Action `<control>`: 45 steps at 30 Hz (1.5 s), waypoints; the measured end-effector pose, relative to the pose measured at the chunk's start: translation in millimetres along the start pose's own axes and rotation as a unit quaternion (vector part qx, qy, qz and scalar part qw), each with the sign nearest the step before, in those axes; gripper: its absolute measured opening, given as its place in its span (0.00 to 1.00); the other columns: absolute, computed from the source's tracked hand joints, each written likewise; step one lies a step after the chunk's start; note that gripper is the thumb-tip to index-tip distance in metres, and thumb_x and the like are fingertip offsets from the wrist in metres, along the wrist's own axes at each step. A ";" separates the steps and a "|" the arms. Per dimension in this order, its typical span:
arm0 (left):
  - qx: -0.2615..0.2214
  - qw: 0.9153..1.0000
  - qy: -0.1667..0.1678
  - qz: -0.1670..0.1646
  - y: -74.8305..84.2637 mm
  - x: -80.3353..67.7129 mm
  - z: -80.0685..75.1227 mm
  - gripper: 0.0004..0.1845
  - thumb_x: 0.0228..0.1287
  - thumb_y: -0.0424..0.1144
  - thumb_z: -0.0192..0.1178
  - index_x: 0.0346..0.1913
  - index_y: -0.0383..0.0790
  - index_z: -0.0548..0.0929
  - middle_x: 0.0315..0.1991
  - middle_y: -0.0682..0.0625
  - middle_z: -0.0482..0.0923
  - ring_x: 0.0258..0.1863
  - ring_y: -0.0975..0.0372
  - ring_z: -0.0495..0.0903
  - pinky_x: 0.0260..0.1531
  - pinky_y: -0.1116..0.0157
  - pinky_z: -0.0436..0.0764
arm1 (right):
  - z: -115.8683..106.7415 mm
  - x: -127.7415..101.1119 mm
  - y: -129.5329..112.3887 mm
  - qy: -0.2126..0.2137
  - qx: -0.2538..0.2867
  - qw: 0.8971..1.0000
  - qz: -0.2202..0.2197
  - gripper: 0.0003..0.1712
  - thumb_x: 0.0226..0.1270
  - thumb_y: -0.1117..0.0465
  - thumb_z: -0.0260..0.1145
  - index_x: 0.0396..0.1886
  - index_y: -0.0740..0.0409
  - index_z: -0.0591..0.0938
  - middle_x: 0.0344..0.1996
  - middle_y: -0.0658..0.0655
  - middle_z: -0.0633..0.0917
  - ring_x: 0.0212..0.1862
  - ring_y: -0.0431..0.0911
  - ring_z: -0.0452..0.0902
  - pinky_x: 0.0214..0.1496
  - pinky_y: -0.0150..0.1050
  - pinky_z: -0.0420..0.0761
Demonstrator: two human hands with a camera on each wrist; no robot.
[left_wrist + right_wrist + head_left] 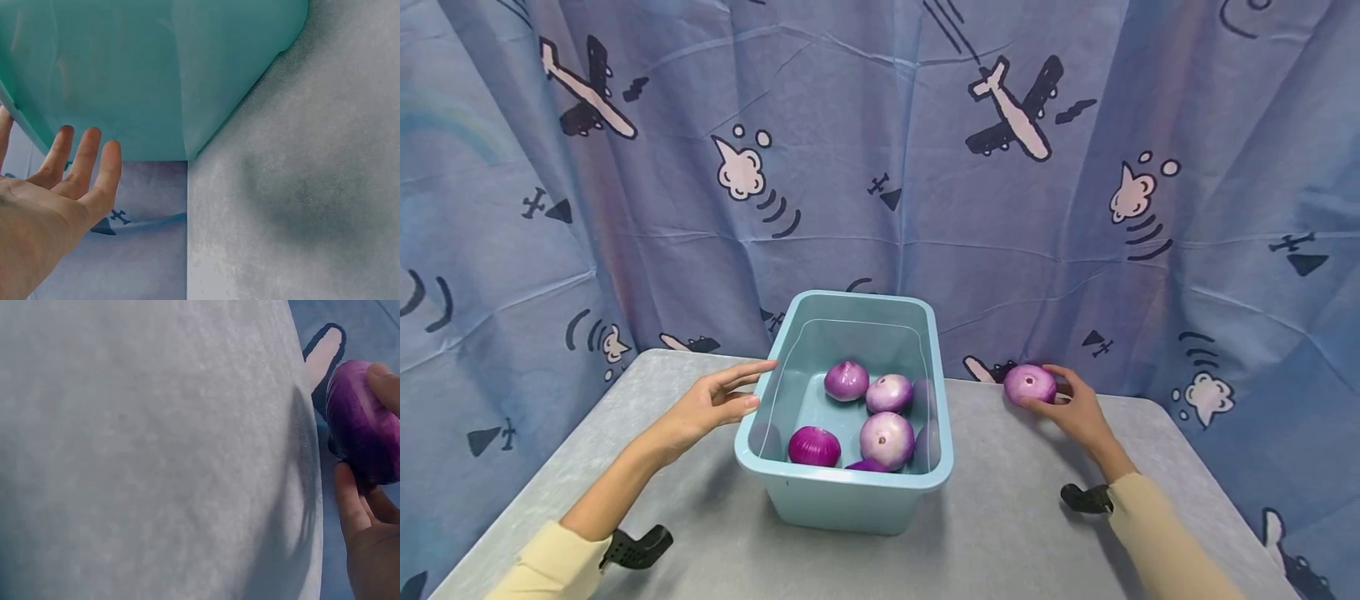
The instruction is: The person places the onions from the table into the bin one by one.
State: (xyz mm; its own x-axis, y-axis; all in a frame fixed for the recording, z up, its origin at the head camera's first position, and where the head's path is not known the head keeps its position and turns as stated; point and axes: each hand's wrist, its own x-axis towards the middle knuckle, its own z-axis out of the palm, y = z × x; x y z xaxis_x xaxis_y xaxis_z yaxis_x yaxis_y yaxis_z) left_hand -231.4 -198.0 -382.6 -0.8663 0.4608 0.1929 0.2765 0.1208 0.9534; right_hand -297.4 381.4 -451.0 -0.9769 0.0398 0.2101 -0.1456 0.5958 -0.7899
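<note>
Near the table's far right, my right hand (1078, 410) holds a purple onion (1028, 384) between thumb and fingers. The right wrist view shows the same onion (362, 425) pinched by that hand (375, 544). My left hand (703, 408) is at the left rim of a light blue plastic tub (850, 508), its fingers extended and fingertips at the rim. In the left wrist view, the left hand (62, 194) has spread fingers beside the tub's wall (125, 81). Several onions lie inside the tub, among them a pale one (887, 440) and a dark one (814, 447).
The tub stands mid-table on a grey tabletop (1000, 517). A blue curtain (880, 167) printed with planes hangs behind the table and along both sides. Black straps (638, 548) are worn on both wrists over cream sleeves.
</note>
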 end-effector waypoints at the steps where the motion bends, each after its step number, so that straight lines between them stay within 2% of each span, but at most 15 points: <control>1: 0.001 1.000 0.000 0.000 0.0 -0.2 -0.2 0.28 0.75 0.37 0.59 0.75 0.42 0.69 0.70 0.36 0.67 0.61 0.50 0.76 0.53 0.57 0.80 | -0.8 -1.5 -0.7 -0.002 0.000 1.000 -0.002 0.48 0.61 0.51 0.79 0.74 0.63 0.66 0.63 0.73 0.73 0.58 0.62 0.73 0.46 0.32 0.76; 3: 0.002 1.000 0.000 0.000 -0.2 -0.4 -0.5 0.28 0.74 0.37 0.59 0.75 0.42 0.70 0.70 0.36 0.67 0.61 0.50 0.77 0.53 0.57 0.80 | -2.9 -4.5 -2.5 -0.002 0.002 1.000 0.000 0.48 0.61 0.50 0.79 0.74 0.62 0.66 0.63 0.73 0.73 0.58 0.62 0.73 0.47 0.34 0.76; 7: 0.004 1.000 0.000 0.001 0.1 0.2 -0.9 0.28 0.74 0.37 0.60 0.75 0.41 0.70 0.70 0.36 0.68 0.60 0.50 0.77 0.53 0.58 0.80 | -8.3 -10.6 -6.8 -0.008 0.004 1.000 0.008 0.49 0.62 0.48 0.78 0.76 0.61 0.64 0.66 0.72 0.70 0.61 0.64 0.71 0.54 0.48 0.78; 9: 0.004 1.000 0.001 0.001 0.5 0.7 -1.0 0.28 0.74 0.37 0.60 0.74 0.41 0.70 0.69 0.37 0.68 0.60 0.51 0.78 0.54 0.58 0.80 | -10.9 -13.0 -9.2 -0.010 0.008 1.000 0.011 0.49 0.63 0.47 0.77 0.76 0.60 0.64 0.67 0.72 0.69 0.62 0.65 0.70 0.55 0.51 0.77; 15: 0.008 1.000 0.003 -0.004 1.8 1.0 -2.1 0.28 0.73 0.37 0.61 0.74 0.40 0.71 0.69 0.39 0.70 0.59 0.52 0.78 0.54 0.59 0.79 | -16.0 -19.6 -19.5 -0.013 0.020 1.000 0.003 0.47 0.65 0.50 0.76 0.76 0.62 0.64 0.67 0.71 0.69 0.61 0.63 0.70 0.46 0.29 0.77; 17: 0.008 1.000 0.003 -0.004 2.6 1.7 -2.2 0.29 0.73 0.37 0.62 0.74 0.40 0.71 0.69 0.40 0.70 0.59 0.52 0.78 0.54 0.59 0.79 | -18.5 -21.9 -23.3 -0.015 0.025 1.000 0.001 0.46 0.66 0.51 0.75 0.76 0.62 0.64 0.67 0.71 0.68 0.62 0.63 0.70 0.45 0.27 0.76; 25: 0.022 1.000 0.013 -0.006 5.1 2.5 -1.1 0.27 0.72 0.38 0.63 0.72 0.45 0.74 0.69 0.47 0.71 0.60 0.52 0.79 0.57 0.56 0.77 | -28.5 -29.5 -34.0 -0.036 0.034 0.999 0.003 0.47 0.68 0.50 0.73 0.79 0.58 0.61 0.70 0.69 0.66 0.66 0.65 0.66 0.48 0.29 0.77; 29: 0.025 0.999 0.023 -0.002 3.8 2.8 -0.8 0.26 0.72 0.38 0.64 0.71 0.44 0.75 0.69 0.46 0.71 0.63 0.49 0.75 0.60 0.52 0.74 | -31.4 -34.4 -42.7 -0.042 0.047 0.998 -0.005 0.46 0.68 0.51 0.74 0.78 0.57 0.63 0.70 0.67 0.67 0.65 0.63 0.67 0.48 0.28 0.77; 32: 0.025 0.999 0.027 0.004 1.8 3.0 -1.0 0.25 0.72 0.37 0.63 0.70 0.41 0.75 0.69 0.45 0.71 0.67 0.44 0.70 0.61 0.50 0.72 | -32.4 -38.0 -50.2 -0.048 0.056 0.997 -0.016 0.44 0.68 0.52 0.74 0.77 0.56 0.64 0.69 0.66 0.68 0.63 0.59 0.70 0.49 0.29 0.78; 37: 0.033 0.999 0.032 0.006 1.2 2.3 -0.2 0.25 0.72 0.37 0.63 0.70 0.41 0.76 0.69 0.44 0.71 0.69 0.41 0.66 0.62 0.46 0.71 | -33.3 -43.8 -63.6 -0.056 0.076 0.995 -0.041 0.41 0.68 0.57 0.74 0.76 0.56 0.66 0.67 0.65 0.70 0.57 0.43 0.76 0.49 0.31 0.80; 41: 0.030 0.999 0.035 0.004 2.5 2.4 1.0 0.25 0.72 0.38 0.64 0.70 0.40 0.76 0.68 0.44 0.72 0.66 0.43 0.71 0.60 0.51 0.74 | -33.7 -47.6 -75.4 -0.063 0.110 0.991 -0.053 0.40 0.68 0.62 0.73 0.76 0.56 0.66 0.66 0.66 0.70 0.54 0.36 0.77 0.49 0.33 0.81; 45: 0.025 0.999 0.037 -0.001 2.3 2.7 2.2 0.26 0.72 0.38 0.63 0.70 0.40 0.75 0.67 0.43 0.73 0.60 0.49 0.78 0.56 0.57 0.78 | -32.6 -49.7 -86.6 -0.074 0.124 0.988 -0.056 0.40 0.67 0.63 0.73 0.76 0.54 0.67 0.66 0.65 0.70 0.55 0.36 0.77 0.49 0.34 0.81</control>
State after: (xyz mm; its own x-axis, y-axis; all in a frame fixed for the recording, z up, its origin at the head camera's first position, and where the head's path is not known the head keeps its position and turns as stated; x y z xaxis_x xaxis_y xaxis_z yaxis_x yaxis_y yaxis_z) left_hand -232.2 -194.6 -380.3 -0.8952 0.3935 0.2093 0.2932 0.1665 0.9414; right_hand -231.2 353.9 -374.2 -0.9621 -0.1442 0.2316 -0.2697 0.3738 -0.8874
